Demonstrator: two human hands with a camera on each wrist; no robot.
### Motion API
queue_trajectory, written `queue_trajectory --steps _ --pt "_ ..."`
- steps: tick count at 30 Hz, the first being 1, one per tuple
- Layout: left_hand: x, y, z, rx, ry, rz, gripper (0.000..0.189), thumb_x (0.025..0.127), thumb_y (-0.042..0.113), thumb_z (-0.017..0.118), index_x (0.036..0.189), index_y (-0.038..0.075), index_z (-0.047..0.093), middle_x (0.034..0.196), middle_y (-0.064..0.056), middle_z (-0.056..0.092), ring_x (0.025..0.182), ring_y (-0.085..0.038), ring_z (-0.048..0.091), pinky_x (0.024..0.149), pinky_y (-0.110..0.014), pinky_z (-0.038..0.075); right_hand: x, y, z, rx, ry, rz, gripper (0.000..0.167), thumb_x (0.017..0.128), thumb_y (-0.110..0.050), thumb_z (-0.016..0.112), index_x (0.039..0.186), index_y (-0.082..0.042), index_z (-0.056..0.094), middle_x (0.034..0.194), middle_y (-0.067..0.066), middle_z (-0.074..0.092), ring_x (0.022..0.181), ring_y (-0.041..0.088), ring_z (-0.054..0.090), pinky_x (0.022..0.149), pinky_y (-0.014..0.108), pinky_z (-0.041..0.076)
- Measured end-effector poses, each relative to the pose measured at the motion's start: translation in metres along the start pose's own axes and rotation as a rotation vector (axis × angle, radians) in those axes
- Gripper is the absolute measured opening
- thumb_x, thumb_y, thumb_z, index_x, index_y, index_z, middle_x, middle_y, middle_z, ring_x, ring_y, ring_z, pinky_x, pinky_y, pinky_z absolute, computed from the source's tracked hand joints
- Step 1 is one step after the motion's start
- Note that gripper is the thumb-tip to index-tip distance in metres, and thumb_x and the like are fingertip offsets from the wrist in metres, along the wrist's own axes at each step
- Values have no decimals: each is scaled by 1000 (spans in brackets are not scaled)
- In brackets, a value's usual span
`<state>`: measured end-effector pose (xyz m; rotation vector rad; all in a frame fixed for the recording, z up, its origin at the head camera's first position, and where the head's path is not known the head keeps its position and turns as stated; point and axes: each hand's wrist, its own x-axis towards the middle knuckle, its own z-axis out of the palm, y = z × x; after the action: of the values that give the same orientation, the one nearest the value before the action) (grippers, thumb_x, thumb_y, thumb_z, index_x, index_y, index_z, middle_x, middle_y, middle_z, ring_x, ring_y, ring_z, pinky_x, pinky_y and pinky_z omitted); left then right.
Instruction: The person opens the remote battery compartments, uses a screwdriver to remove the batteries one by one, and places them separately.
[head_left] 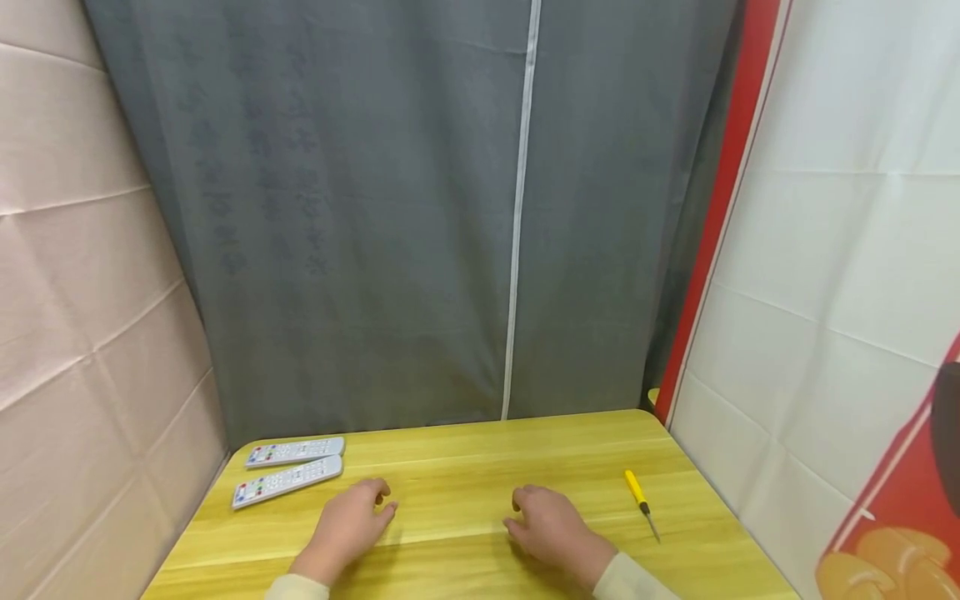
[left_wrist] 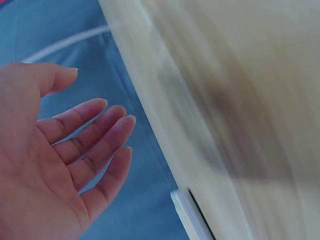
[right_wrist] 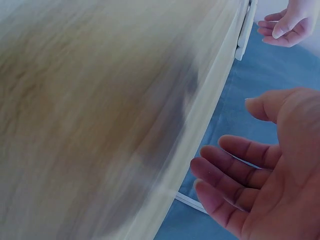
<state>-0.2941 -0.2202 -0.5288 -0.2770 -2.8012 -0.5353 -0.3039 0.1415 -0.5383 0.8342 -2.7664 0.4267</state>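
Observation:
My left hand (head_left: 350, 527) hovers over the left half of the table, its fingers loosely bent around nothing. Closest to it are two pale grey remote controls, the nearer one (head_left: 288, 482) slanted and the farther one (head_left: 296, 452) lying just behind. My right hand (head_left: 551, 529), relaxed and without anything in it, is held over the right half. To its right lies a screwdriver (head_left: 637, 492) with a yellow handle, its shaft pointing toward me. In the left wrist view the thumb and fingers (left_wrist: 95, 145) are spread apart; the right wrist view shows similarly parted fingers (right_wrist: 240, 175).
The yellow wood-grain table (head_left: 450, 467) has rounded far corners. A dark grey curtain (head_left: 375, 250) with a white strip hangs behind it. Pale cloth (head_left: 90, 292) bounds the left side, and a white panel with a red border (head_left: 810, 250) stands along the right.

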Motion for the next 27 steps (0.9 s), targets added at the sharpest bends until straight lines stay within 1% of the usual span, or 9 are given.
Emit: queue_trajectory --steps 3,5,7,10,14,19,23,27 --pt "3 -15 -9 -13 -26 -30 20 98 27 85 109 12 77 99 1 74 90 -21 71 80 -50 59 -1 0 -1 11 -19 2 26 98 -35 83 99 -11 72 87 -6 65 75 11 62 68 35 57" --pt "5 -26 -15 -21 -57 -40 20 99 26 84 111 12 77 101 1 73 92 -20 71 83 -51 59 -1 0 -1 21 -32 7 27 99 -35 83 101 -10 73 88 -6 66 75 11 61 68 35 57" --pt "7 -37 -20 -29 -85 -43 19 100 26 84 112 13 77 103 1 73 95 -20 71 86 -51 59 -1 -1 -2 20 -47 13 29 99 -37 82 103 -10 74 89 -6 66 76 10 61 69 34 57" --pt "9 -53 -27 -34 -111 -31 17 101 24 83 112 13 77 103 1 73 97 -20 71 89 -51 59 -2 -1 -4 16 -61 17 30 100 -39 82 105 -10 75 89 -6 66 75 9 61 69 33 57" --pt "10 -71 -36 -49 -105 -20 16 100 20 83 112 10 77 104 -2 75 97 -22 71 90 -51 59 -3 -2 -5 9 -69 15 30 100 -39 82 104 -10 75 88 -7 65 74 8 59 68 33 56" --pt "9 -94 -40 -47 -84 -15 15 99 16 83 110 8 77 102 -3 75 94 -23 70 88 -51 58 -4 -1 -4 10 -91 37 30 100 -38 82 103 -9 74 86 -8 62 72 7 54 67 33 54" --pt "9 -108 -42 -37 -86 -30 14 98 15 83 109 8 77 100 -1 74 92 -23 69 87 -51 58 -4 -1 -3 17 -111 48 30 100 -39 81 103 -10 74 85 -9 60 71 6 51 66 32 52" --pt "11 -120 -44 -36 -96 -48 16 99 15 82 112 7 77 100 0 73 92 -21 68 86 -51 57 -4 -1 -2 19 -104 39 30 101 -39 81 102 -10 74 84 -9 59 71 6 50 66 31 52"
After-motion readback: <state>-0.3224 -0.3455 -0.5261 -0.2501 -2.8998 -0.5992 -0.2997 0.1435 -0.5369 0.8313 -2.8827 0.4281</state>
